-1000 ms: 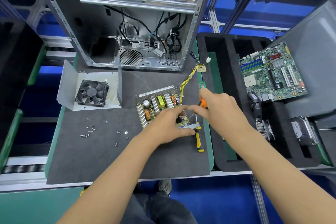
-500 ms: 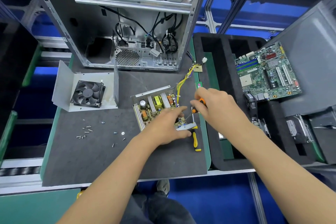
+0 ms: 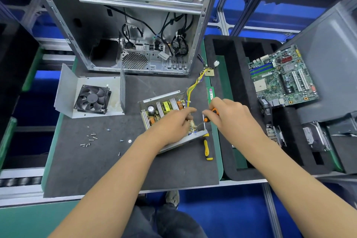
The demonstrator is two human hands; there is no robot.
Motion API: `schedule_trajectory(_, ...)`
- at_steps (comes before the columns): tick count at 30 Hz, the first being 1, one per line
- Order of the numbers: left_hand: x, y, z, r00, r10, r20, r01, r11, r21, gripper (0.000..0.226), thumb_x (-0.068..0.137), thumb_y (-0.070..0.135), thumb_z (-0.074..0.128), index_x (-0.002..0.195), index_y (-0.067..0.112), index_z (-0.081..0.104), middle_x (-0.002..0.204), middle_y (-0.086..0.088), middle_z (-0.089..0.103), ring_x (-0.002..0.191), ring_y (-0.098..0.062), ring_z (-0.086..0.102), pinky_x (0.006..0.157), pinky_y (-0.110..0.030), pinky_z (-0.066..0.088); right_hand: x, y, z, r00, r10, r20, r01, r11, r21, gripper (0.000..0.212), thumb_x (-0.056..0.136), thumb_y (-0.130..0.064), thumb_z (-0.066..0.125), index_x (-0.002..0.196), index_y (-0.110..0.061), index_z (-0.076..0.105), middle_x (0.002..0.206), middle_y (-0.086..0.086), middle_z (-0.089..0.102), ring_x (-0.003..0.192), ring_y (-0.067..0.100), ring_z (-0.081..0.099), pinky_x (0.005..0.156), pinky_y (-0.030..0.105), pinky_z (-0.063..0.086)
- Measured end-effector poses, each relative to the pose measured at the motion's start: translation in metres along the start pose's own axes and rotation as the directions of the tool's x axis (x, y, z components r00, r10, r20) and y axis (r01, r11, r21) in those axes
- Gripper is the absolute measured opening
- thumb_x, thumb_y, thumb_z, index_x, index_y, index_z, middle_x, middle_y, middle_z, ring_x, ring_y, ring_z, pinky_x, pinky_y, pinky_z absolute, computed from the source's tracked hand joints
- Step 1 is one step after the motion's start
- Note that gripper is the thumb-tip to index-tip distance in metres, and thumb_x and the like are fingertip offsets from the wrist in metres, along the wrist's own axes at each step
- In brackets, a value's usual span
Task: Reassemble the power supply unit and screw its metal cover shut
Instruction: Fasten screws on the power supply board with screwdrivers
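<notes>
The open power supply base [image 3: 164,108] lies on the dark mat, its circuit board exposed and yellow wires [image 3: 195,85] running off to the upper right. My left hand [image 3: 173,127] rests on the board's near right corner, fingers pinched together there. My right hand [image 3: 229,116] grips an orange-handled screwdriver [image 3: 209,117], its thin shaft slanting down to the board beside my left fingers. The metal cover [image 3: 67,92] with its black fan [image 3: 92,99] lies apart to the left. Several loose screws [image 3: 90,139] are scattered on the mat.
A yellow-and-black screwdriver [image 3: 207,147] lies just right of the power supply. An empty computer case [image 3: 135,25] stands behind. A green memory stick [image 3: 210,94] lies at the mat's right edge. The black foam tray [image 3: 237,102] and a motherboard [image 3: 280,77] are at right.
My right hand has drawn slightly right, showing more of the orange screwdriver's handle and shaft. My left hand stays on the board's corner. The camera view has shifted a little.
</notes>
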State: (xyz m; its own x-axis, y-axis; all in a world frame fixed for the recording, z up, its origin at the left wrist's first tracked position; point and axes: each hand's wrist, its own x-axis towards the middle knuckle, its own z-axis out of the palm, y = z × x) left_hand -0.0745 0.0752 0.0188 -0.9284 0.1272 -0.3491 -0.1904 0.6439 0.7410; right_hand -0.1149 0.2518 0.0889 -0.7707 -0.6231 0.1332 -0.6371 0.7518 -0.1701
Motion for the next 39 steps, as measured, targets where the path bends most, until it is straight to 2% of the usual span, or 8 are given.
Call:
schedule_trajectory(3, -0.001, 0.000, 0.001, 1.000, 0.014, -0.016, -0.013, 0.998, 0.064, 0.052, 0.097, 0.001, 0.041, 0.145, 0.021, 0.046, 0.133, -0.005, 0.062, 0.121, -0.024, 0.057, 0.103, -0.034, 0.045, -0.001, 0.001, -0.001, 1.000, 0.031, -0.006, -0.031, 0.999, 0.018, 0.029, 0.093, -0.033, 0.067, 0.087, -0.005, 0.060, 0.069, 0.007, 0.055, 0.063, 0.038, 0.054, 0.057, 0.034, 0.033)
schedule_trajectory(8, 0.002, -0.002, 0.002, 0.988, 0.020, -0.154, -0.018, 1.000, 0.017, 0.040, 0.098, 0.001, 0.048, 0.133, 0.015, 0.061, 0.122, -0.005, 0.068, 0.111, -0.019, 0.063, 0.095, -0.023, 0.045, -0.003, 0.011, -0.009, 0.987, 0.155, -0.036, -0.148, 0.978, 0.144, 0.026, 0.096, -0.035, 0.063, 0.087, -0.011, 0.060, 0.065, -0.001, 0.052, 0.063, 0.031, 0.055, 0.061, 0.039, 0.046)
schedule_trajectory(12, 0.001, 0.001, -0.001, 0.985, -0.032, -0.171, -0.009, 0.972, -0.235, 0.040, 0.093, -0.007, 0.056, 0.130, 0.006, 0.062, 0.111, -0.004, 0.065, 0.094, -0.015, 0.063, 0.084, -0.010, 0.046, -0.009, 0.028, -0.017, 0.916, 0.400, 0.005, -0.367, 0.836, 0.408, 0.020, 0.095, -0.035, 0.062, 0.083, -0.020, 0.058, 0.058, -0.002, 0.061, 0.058, 0.008, 0.066, 0.068, 0.020, 0.048)
schedule_trajectory(17, -0.004, 0.005, -0.004, 0.994, -0.050, -0.097, -0.010, 0.846, -0.533, 0.036, 0.093, -0.010, 0.059, 0.125, 0.005, 0.064, 0.113, -0.009, 0.069, 0.098, -0.013, 0.067, 0.094, -0.021, 0.053, -0.020, 0.043, -0.018, 0.825, 0.561, 0.066, -0.481, 0.637, 0.602, 0.017, 0.094, -0.032, 0.063, 0.081, -0.021, 0.064, 0.060, 0.003, 0.066, 0.048, 0.001, 0.062, 0.057, 0.012, 0.046)
schedule_trajectory(21, -0.003, 0.005, -0.002, 0.994, -0.069, -0.080, -0.001, 0.751, -0.660, 0.027, 0.098, -0.008, 0.051, 0.118, 0.003, 0.066, 0.100, -0.003, 0.072, 0.079, -0.003, 0.071, 0.078, -0.017, 0.056, -0.028, 0.051, -0.014, 0.804, 0.587, 0.094, -0.486, 0.557, 0.674, 0.016, 0.095, -0.031, 0.063, 0.081, -0.023, 0.065, 0.059, 0.002, 0.067, 0.044, 0.003, 0.058, 0.050, 0.008, 0.043)
schedule_trajectory(32, 0.001, 0.004, -0.003, 0.994, -0.097, -0.048, 0.004, 0.480, -0.877, 0.017, 0.090, -0.007, 0.064, 0.099, 0.006, 0.071, 0.087, -0.015, 0.076, 0.081, -0.022, 0.075, 0.070, -0.023, 0.059, -0.038, 0.056, -0.003, 0.746, 0.629, 0.219, -0.476, 0.274, 0.836, 0.027, 0.083, -0.050, 0.065, 0.084, -0.023, 0.066, 0.070, 0.008, 0.069, 0.059, 0.016, 0.062, 0.055, 0.024, 0.049)
schedule_trajectory(36, 0.002, 0.005, -0.001, 0.981, -0.170, -0.092, -0.030, 0.336, -0.941, 0.010, 0.088, -0.002, 0.067, 0.093, 0.004, 0.073, 0.088, -0.019, 0.075, 0.077, -0.023, 0.075, 0.066, -0.024, 0.059, -0.037, 0.049, 0.006, 0.722, 0.642, 0.258, -0.395, 0.076, 0.916, 0.023, 0.083, -0.036, 0.074, 0.091, -0.017, 0.064, 0.067, 0.003, 0.063, 0.057, 0.013, 0.053, 0.051, 0.020, 0.043)
schedule_trajectory(39, 0.000, 0.008, -0.001, 0.970, -0.196, -0.145, -0.074, 0.330, -0.941, 0.015, 0.089, 0.000, 0.067, 0.085, 0.010, 0.078, 0.087, -0.017, 0.076, 0.076, -0.022, 0.075, 0.066, -0.022, 0.058, -0.028, 0.037, 0.013, 0.705, 0.640, 0.306, -0.299, -0.123, 0.946, 0.023, 0.080, -0.020, 0.081, 0.088, -0.014, 0.060, 0.065, -0.001, 0.053, 0.054, 0.012, 0.042, 0.049, 0.020, 0.036)
